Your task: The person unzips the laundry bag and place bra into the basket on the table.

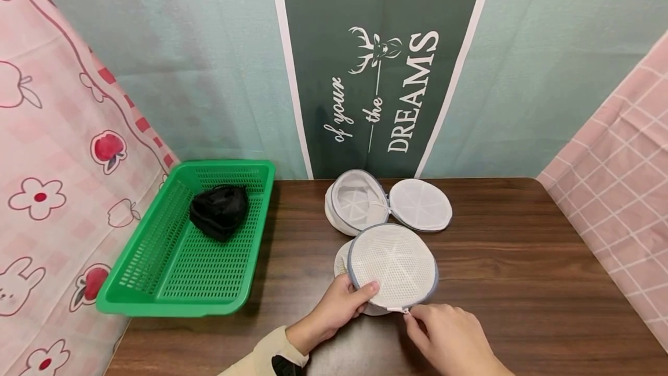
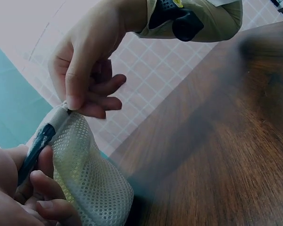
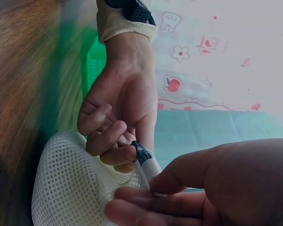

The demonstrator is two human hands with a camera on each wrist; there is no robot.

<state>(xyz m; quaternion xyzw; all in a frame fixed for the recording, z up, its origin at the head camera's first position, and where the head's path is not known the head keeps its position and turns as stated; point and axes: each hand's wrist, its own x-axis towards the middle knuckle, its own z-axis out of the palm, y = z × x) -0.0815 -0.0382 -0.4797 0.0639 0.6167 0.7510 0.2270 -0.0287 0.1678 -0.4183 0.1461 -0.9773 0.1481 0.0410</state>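
A dark wooden surface (image 1: 522,271) is seen, backed by a pale green hanging with a dark green panel (image 1: 376,62) on which "of your", "the" and "DREAMS" are printed in white beside a stag's head. A green perforated plastic basket (image 1: 182,271) is set at the left of the surface, and a bundle of black fabric (image 1: 219,211) lies in it. An opened round mesh laundry bag (image 1: 386,205) is laid at the back, its two halves spread side by side. Just in front of it, a closed round white mesh laundry bag (image 1: 392,264) with a grey-blue rim is held tilted up off the surface near the front edge. Its left edge is clasped in the grip of the left hand (image 1: 336,306), thumb on top and fingers curled beneath. The small zipper pull (image 1: 399,310) at its lower edge is pinched in the closed grip of the right hand (image 1: 449,335), between thumb and forefinger.
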